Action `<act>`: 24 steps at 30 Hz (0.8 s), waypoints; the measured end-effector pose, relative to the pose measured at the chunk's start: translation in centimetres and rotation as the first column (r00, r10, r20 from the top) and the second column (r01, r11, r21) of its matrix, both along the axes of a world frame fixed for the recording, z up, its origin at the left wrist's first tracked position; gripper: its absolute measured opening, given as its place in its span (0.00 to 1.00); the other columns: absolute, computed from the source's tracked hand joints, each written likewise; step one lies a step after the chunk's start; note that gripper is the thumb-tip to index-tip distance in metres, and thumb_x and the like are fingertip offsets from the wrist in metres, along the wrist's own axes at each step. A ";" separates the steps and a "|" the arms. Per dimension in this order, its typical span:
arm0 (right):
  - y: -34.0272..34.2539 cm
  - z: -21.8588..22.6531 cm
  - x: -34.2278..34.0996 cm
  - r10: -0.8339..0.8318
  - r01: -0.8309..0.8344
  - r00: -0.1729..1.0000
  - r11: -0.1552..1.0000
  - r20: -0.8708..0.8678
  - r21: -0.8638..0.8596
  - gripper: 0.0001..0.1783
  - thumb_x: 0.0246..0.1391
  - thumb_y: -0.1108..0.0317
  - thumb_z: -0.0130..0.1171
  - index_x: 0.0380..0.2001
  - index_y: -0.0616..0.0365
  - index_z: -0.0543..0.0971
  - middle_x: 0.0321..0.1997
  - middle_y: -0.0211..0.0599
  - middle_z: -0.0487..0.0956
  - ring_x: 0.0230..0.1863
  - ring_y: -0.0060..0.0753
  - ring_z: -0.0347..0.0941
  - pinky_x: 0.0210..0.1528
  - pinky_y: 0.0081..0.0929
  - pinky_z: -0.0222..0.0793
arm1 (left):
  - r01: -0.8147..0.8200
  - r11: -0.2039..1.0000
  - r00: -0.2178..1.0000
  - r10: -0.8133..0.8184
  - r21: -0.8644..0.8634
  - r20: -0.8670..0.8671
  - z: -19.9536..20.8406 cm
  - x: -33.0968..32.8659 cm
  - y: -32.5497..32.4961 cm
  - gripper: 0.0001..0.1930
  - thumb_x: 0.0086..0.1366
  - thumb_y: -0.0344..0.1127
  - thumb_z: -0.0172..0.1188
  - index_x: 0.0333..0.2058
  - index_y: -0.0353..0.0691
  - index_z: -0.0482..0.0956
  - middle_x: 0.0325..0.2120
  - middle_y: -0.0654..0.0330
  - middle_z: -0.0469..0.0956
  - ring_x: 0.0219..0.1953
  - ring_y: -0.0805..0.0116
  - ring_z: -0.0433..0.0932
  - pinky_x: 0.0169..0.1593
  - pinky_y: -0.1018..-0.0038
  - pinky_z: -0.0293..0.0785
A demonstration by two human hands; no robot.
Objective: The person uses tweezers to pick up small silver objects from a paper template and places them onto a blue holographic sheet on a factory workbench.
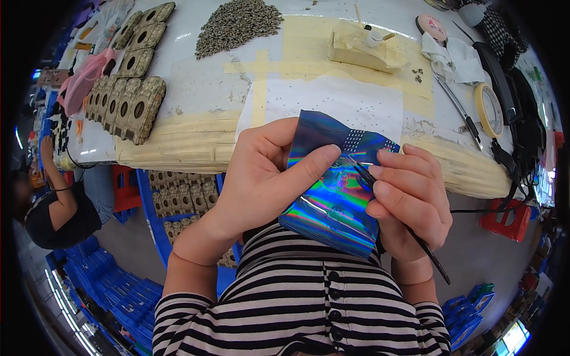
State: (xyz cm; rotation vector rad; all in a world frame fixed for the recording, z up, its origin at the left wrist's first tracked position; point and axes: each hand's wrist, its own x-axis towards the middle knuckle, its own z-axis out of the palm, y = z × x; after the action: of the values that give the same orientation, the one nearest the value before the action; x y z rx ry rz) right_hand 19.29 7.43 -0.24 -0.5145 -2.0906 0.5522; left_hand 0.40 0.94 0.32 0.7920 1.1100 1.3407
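My left hand (261,178) grips a shiny blue holographic pouch (335,207) by its left side, thumb pressed flat on its front. Rows of tiny pale dots show near the pouch's upper edge. In my right hand (418,193) is a pair of black tweezers (430,255), held like a pen. Its tips touch or hover just over the pouch beside my left thumb; whether anything is between them is too small to tell. Behind the pouch, a white paper sheet (332,95) lies on the table, dotted with tiny specks.
Camouflage-patterned cases (142,107) and a pink basket (86,80) stand at left. Small metallic pieces form a pile (237,26) behind. A wrapped block (362,50) holds a small cup. At right lie a pen (460,113) and tape roll (488,110). Another person (62,210) sits left.
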 end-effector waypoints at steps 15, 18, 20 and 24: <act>-0.3 0.4 -0.5 -0.026 0.027 0.998 1.000 0.063 -0.006 0.12 0.40 0.63 0.72 0.30 0.49 0.82 0.32 0.27 0.82 0.39 0.30 0.80 0.52 0.37 0.73 | -0.004 1.000 0.999 0.005 -0.019 0.034 -0.3 -0.1 -0.2 0.12 0.64 0.25 0.60 0.47 0.28 0.77 0.38 0.60 0.82 0.39 0.80 0.78 0.42 0.82 0.75; -0.3 0.3 -0.5 -0.020 0.020 0.997 1.000 0.069 0.001 0.13 0.40 0.63 0.73 0.31 0.50 0.82 0.33 0.28 0.82 0.39 0.30 0.80 0.53 0.38 0.72 | -0.001 1.000 0.999 0.002 -0.013 0.052 -0.3 -0.1 -0.2 0.12 0.65 0.25 0.59 0.47 0.28 0.77 0.38 0.60 0.82 0.39 0.80 0.78 0.42 0.82 0.75; -0.3 0.3 -0.5 -0.008 0.009 0.998 1.000 0.055 -0.019 0.14 0.41 0.63 0.72 0.33 0.50 0.82 0.33 0.28 0.82 0.39 0.31 0.80 0.53 0.38 0.72 | 0.010 1.000 0.999 -0.010 -0.020 0.036 -0.2 -0.2 -0.3 0.13 0.65 0.25 0.59 0.47 0.28 0.77 0.39 0.59 0.82 0.39 0.80 0.78 0.43 0.82 0.75; -0.2 0.3 0.3 0.017 -0.018 1.000 0.995 -0.008 -0.097 0.14 0.43 0.63 0.72 0.35 0.51 0.81 0.33 0.30 0.82 0.39 0.32 0.80 0.54 0.39 0.71 | 0.007 1.000 1.000 -0.006 -0.025 0.028 -0.1 -0.3 -0.3 0.13 0.65 0.25 0.59 0.47 0.28 0.77 0.39 0.59 0.82 0.39 0.79 0.78 0.43 0.81 0.75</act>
State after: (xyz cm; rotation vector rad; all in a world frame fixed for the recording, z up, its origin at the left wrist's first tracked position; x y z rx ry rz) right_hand 19.58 7.20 0.08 -0.5494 -2.0704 0.6671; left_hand 0.06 0.65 0.22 0.7558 1.0989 1.3262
